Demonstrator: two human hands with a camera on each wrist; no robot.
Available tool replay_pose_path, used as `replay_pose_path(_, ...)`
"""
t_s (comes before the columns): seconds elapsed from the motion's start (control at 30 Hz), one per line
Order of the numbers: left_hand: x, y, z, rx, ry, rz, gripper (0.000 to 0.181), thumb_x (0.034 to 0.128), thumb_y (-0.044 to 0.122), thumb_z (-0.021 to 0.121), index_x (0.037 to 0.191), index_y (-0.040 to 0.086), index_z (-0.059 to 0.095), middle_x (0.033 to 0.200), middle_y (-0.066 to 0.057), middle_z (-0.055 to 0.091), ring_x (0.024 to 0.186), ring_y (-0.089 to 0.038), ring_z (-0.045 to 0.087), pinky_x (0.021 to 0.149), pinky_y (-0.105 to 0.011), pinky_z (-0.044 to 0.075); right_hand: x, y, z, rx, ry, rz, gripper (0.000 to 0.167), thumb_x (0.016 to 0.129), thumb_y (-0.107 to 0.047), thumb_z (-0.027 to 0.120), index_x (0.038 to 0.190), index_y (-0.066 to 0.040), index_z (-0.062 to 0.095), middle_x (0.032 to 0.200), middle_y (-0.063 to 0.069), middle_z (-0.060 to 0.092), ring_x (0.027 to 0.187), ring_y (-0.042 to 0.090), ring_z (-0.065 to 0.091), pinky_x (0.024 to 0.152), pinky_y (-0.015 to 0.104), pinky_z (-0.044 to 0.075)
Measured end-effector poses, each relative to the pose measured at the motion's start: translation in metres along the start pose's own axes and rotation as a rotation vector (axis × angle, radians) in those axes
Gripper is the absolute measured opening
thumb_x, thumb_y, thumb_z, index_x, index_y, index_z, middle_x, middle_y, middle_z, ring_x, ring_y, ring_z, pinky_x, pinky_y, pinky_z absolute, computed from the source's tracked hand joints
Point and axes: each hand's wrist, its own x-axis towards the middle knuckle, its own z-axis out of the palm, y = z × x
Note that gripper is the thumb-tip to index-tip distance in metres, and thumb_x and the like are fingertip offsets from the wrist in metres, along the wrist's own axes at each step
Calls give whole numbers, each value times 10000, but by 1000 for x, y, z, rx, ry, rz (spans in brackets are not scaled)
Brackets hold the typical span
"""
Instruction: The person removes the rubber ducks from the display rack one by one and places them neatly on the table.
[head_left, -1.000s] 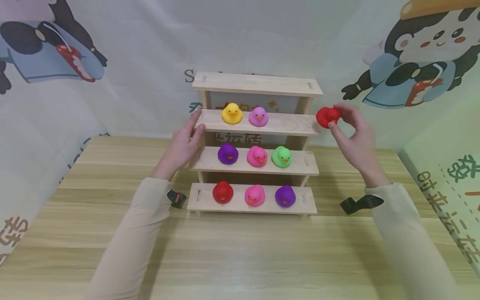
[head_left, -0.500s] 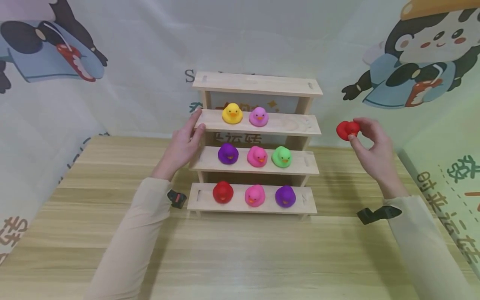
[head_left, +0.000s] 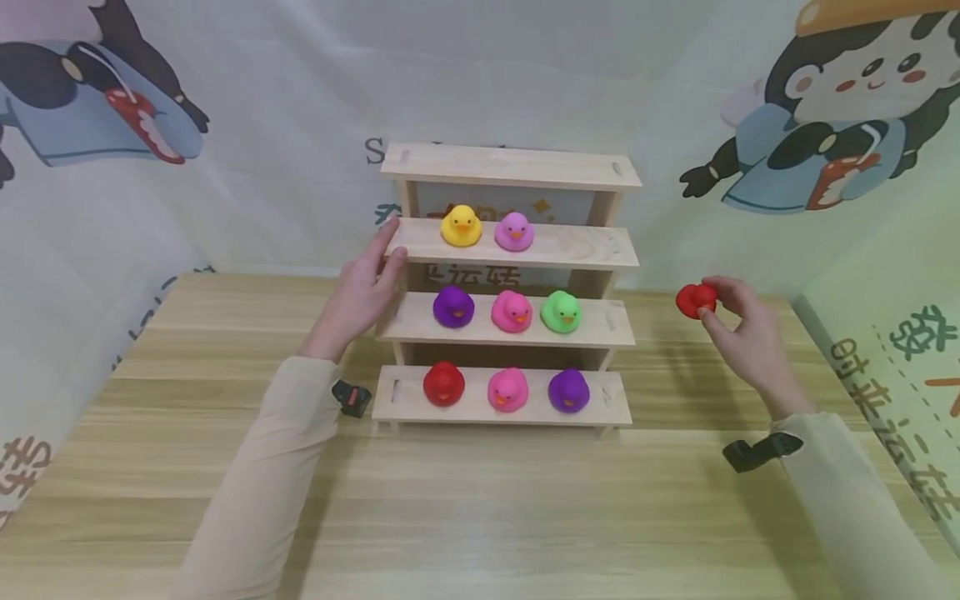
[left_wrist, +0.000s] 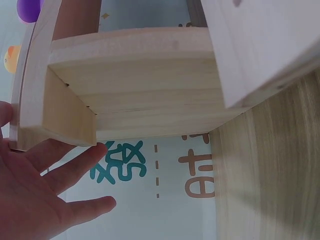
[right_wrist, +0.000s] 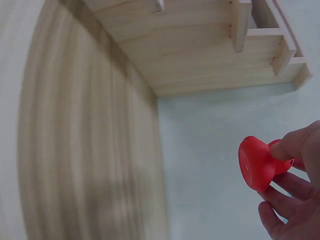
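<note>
A wooden shelf [head_left: 517, 321] with four steps holds rubber ducks. My left hand [head_left: 357, 292] grips the left end of its second step from the top, thumb on the board; in the left wrist view the fingers of that hand [left_wrist: 45, 185] reach beneath. Right of the shelf, my right hand [head_left: 750, 342] pinches a red duck [head_left: 694, 301] in the air, apart from the boards. The right wrist view shows this red duck [right_wrist: 256, 162] between thumb and fingers, its flat base visible.
On the second step sit a yellow duck [head_left: 461, 226] and a light purple duck [head_left: 514, 232]. Several more ducks stand on the two lower steps. A printed cloth [head_left: 285, 125] hangs behind the wooden table [head_left: 450, 508].
My right hand has moved right and down, away from the second step, with the red duck in it. The left hand keeps its place on the shelf.
</note>
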Motion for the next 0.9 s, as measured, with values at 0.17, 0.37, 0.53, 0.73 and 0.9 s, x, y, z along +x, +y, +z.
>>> replay_pose_path(0.17,1,0,1,8,-9,-10,572,1057,342,352,1552,111,182,1547,-174,241,1352,-376,345,1135,-453,251,-8,11,5,4,-16,6,350,886,64,588,1229,110,538,1180,290,583,1077,477,546,869,40,320)
replay_pose_path(0.37,0,1,-1,6,-3,-11,570,1057,340,350,1552,112,184,1539,-183,254,1346,-387,350,1134,-463,247,-12,14,8,5,-15,11,342,873,84,591,1211,113,542,1169,287,592,1053,448,557,853,39,322)
replay_pose_path(0.53,0,1,-2,1,-6,-21,570,1055,350,351,1554,129,186,1526,-196,275,1332,-396,369,1132,-474,250,-13,17,9,28,-9,4,342,868,99,600,1205,123,544,1163,307,589,1044,446,552,859,46,336)
replay_pose_path(0.73,-1,0,-2,4,-12,-18,566,1056,347,346,1554,130,185,1519,-204,286,1324,-401,379,1130,-479,253,-17,20,9,30,-7,31,354,874,86,603,1223,114,546,1156,302,591,1030,424,554,840,62,351)
replay_pose_path(0.9,-2,-1,-2,2,-10,-8,562,1056,338,352,1553,131,192,1496,-221,324,1294,-407,420,1125,-482,263,-19,22,9,18,-15,57,351,889,65,590,1234,109,544,1164,282,593,1021,361,551,841,63,357)
